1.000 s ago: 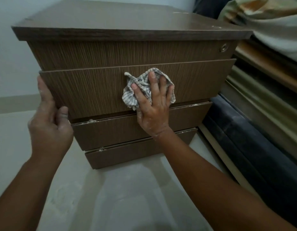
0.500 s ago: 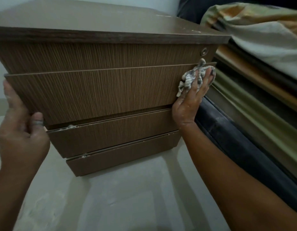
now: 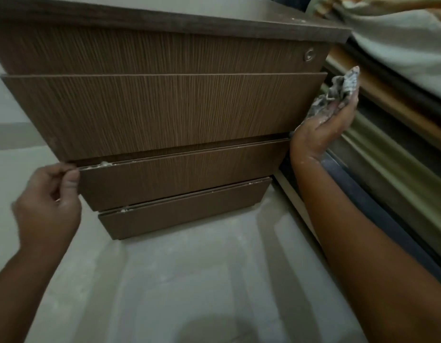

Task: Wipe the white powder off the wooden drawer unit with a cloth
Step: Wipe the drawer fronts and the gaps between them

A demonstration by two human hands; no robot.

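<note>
1. Partly, the drawer unit's top is cut off by the frame.
2. The left hand is blurred at the middle drawer's upper left corner; its fingers are curled, but a grip on the edge cannot be told.
3. The cloth is held bunched in the right hand's curled fingers, just off the large drawer front's right edge.
4. White powder is seen on the middle drawer's top edge.
5. A pale, dusty floor lies below; bedding is piled at right.

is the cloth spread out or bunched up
Bunched up: the cloth sits crumpled in the right hand, just off the right edge of the drawer unit.
</note>
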